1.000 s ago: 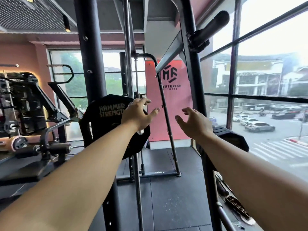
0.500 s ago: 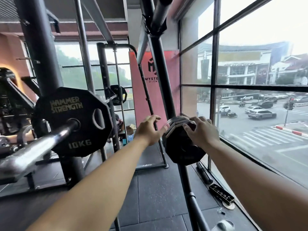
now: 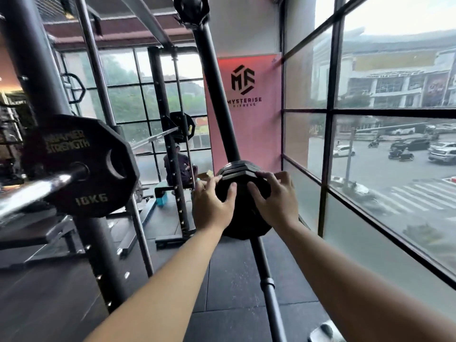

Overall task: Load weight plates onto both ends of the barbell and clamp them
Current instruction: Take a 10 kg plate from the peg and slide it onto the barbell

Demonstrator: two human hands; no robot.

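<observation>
A stack of black weight plates (image 3: 243, 218) hangs on the black rack post (image 3: 217, 99) in the middle of the view. My left hand (image 3: 213, 204) grips the stack's left edge, thumb on the front face. My right hand (image 3: 274, 198) grips its upper right edge, fingers spread over the front plate. At the left, the chrome barbell sleeve (image 3: 37, 191) points toward me with a black 10 kg Hammer Strength plate (image 3: 81, 164) slid onto it. No clamp is visible on that sleeve.
A thick rack upright (image 3: 49, 99) stands behind the loaded plate. A large window wall (image 3: 328, 169) runs close along the right. A second rack with a loaded bar (image 3: 181, 127) and a seated person (image 3: 180, 166) are farther back. Dark rubber flooring (image 3: 232, 287) lies below.
The view swung right and closer to the post. Both hands moved from mid-air near the 10 kg plate onto the stacked plates and now hold them.
</observation>
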